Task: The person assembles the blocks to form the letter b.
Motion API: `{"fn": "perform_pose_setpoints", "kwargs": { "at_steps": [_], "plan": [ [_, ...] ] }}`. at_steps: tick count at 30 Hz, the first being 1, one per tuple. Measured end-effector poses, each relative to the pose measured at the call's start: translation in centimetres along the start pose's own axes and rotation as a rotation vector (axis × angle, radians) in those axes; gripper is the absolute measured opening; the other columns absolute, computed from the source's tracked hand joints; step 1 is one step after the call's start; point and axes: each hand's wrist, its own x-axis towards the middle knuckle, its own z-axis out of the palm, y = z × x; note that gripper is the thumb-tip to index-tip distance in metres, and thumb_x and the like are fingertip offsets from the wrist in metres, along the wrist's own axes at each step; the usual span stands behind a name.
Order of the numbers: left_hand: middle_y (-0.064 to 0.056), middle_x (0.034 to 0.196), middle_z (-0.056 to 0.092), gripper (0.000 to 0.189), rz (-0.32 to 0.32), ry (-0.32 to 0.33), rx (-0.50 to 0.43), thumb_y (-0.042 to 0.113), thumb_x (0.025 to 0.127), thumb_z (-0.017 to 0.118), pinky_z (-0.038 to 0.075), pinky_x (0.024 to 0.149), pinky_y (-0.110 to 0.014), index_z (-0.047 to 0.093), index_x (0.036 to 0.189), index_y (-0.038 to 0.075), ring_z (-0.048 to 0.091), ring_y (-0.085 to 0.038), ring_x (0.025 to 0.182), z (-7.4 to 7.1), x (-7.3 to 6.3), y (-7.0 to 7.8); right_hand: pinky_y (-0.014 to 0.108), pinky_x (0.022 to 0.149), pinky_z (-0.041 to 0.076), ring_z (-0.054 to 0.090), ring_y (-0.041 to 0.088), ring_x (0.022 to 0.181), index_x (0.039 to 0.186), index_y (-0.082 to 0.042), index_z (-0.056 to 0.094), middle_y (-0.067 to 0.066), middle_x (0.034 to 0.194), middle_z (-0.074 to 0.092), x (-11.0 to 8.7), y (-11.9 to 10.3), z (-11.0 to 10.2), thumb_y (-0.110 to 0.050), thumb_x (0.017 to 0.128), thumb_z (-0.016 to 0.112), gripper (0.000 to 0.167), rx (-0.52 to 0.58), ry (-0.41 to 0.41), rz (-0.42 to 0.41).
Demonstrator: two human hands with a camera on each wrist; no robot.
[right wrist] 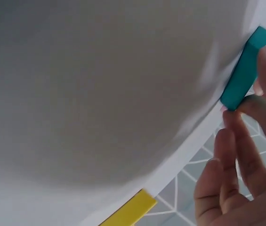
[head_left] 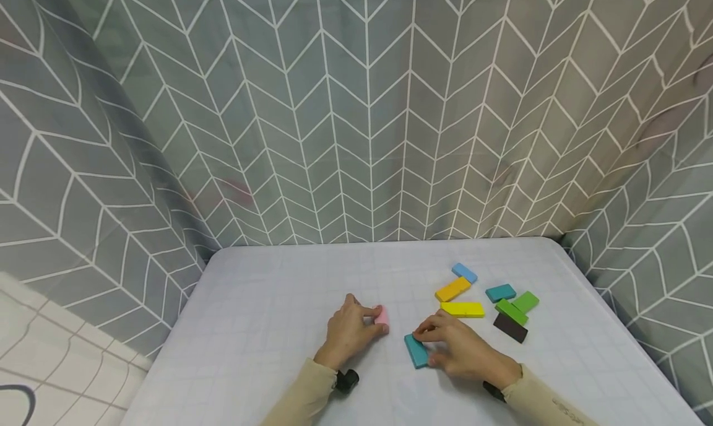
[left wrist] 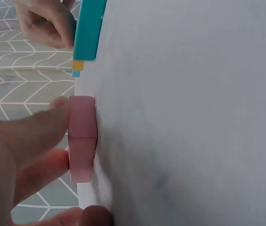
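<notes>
My left hand (head_left: pixel 350 332) pinches a small pink block (head_left: pixel 382 316) between thumb and finger on the white tabletop. Seen from the left wrist, the pink block (left wrist: pixel 82 139) rests on the surface with the fingers at its side. To the right of it, my right hand (head_left: pixel 459 345) holds a flat teal block (head_left: pixel 416 352) by its ends, fingers at the far end and thumb near the closer one. From the right wrist, the teal block (right wrist: pixel 245 70) lies on the table, its far side partly covered by fingers. A gap separates the two held blocks.
Beyond the right hand lie a yellow block (head_left: pixel 463 309), an orange one (head_left: pixel 453 289) and a blue one (head_left: pixel 465 272). Farther right are another teal block (head_left: pixel 501 293), two green blocks (head_left: pixel 511 312) and a dark brown block (head_left: pixel 510 328). A patterned curtain (head_left: pixel 367 116) hangs behind the table (head_left: pixel 267 290).
</notes>
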Motion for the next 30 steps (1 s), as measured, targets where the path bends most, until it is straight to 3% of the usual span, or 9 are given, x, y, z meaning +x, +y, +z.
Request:
{"fn": "perform_pose_setpoints", "kwargs": {
  "at_steps": [3, 5, 13, 21, 26, 30],
  "plan": [
    [-0.014, 0.129, 0.064, 0.039, 0.037, 0.022, 0.013, 0.040, 0.083, 0.091, 0.056, 0.069, -0.045, 0.084, 0.116, 0.020, 0.072, -0.035, 0.088, 0.1, 0.0, -0.1, 0.035, 0.091, 0.056, 0.058, 0.013, 0.109, 0.129, -0.009, 0.078, -0.006, 0.123, 0.070, 0.6, -0.8, 0.3, -0.013, 0.086, 0.087, 0.044, -0.018, 0.015, -0.009],
    [-0.013, 0.137, 0.064, 0.037, 0.064, 0.027, 0.024, 0.038, 0.086, 0.089, 0.058, 0.074, -0.049, 0.084, 0.117, 0.019, 0.074, -0.039, 0.099, 0.1, 0.0, -0.2, 0.034, 0.090, 0.056, 0.057, 0.013, 0.107, 0.129, -0.007, 0.077, -0.004, 0.124, 0.070, 0.9, -1.2, 0.4, -0.013, 0.086, 0.087, 0.044, -0.026, 0.022, -0.015],
    [-0.001, 0.124, 0.069, 0.033, 0.147, -0.010, 0.082, 0.029, 0.092, 0.084, 0.058, 0.081, -0.045, 0.081, 0.123, 0.018, 0.074, -0.026, 0.101, 0.0, 0.0, -0.7, 0.031, 0.086, 0.055, 0.055, 0.012, 0.103, 0.127, -0.006, 0.078, 0.000, 0.120, 0.069, 1.7, -2.1, 0.7, -0.010, 0.085, 0.087, 0.043, -0.023, 0.045, -0.005],
    [-0.001, 0.127, 0.067, 0.037, 0.214, -0.104, 0.092, 0.028, 0.097, 0.078, 0.056, 0.073, -0.035, 0.076, 0.133, 0.016, 0.070, -0.021, 0.091, -0.3, -0.6, -0.6, 0.030, 0.085, 0.054, 0.052, 0.012, 0.100, 0.131, -0.008, 0.076, 0.002, 0.116, 0.065, 2.2, -2.3, 1.5, -0.014, 0.087, 0.087, 0.046, -0.062, 0.069, -0.001],
    [0.000, 0.132, 0.064, 0.042, 0.198, -0.151, 0.064, 0.027, 0.097, 0.078, 0.054, 0.071, -0.032, 0.073, 0.137, 0.018, 0.068, -0.018, 0.091, -0.5, -0.8, -0.6, 0.031, 0.087, 0.055, 0.054, 0.013, 0.102, 0.131, -0.006, 0.075, 0.003, 0.120, 0.067, 2.4, -2.5, 1.5, -0.015, 0.088, 0.087, 0.045, -0.071, 0.052, 0.014],
    [0.000, 0.131, 0.065, 0.043, 0.183, -0.119, 0.030, 0.025, 0.095, 0.080, 0.053, 0.070, -0.031, 0.073, 0.137, 0.017, 0.069, -0.021, 0.095, -0.4, -0.7, -0.8, 0.032, 0.089, 0.056, 0.057, 0.014, 0.104, 0.130, -0.005, 0.076, 0.003, 0.123, 0.068, 2.5, -2.6, 1.4, -0.015, 0.089, 0.086, 0.044, -0.093, 0.046, 0.003]
  ]
}}
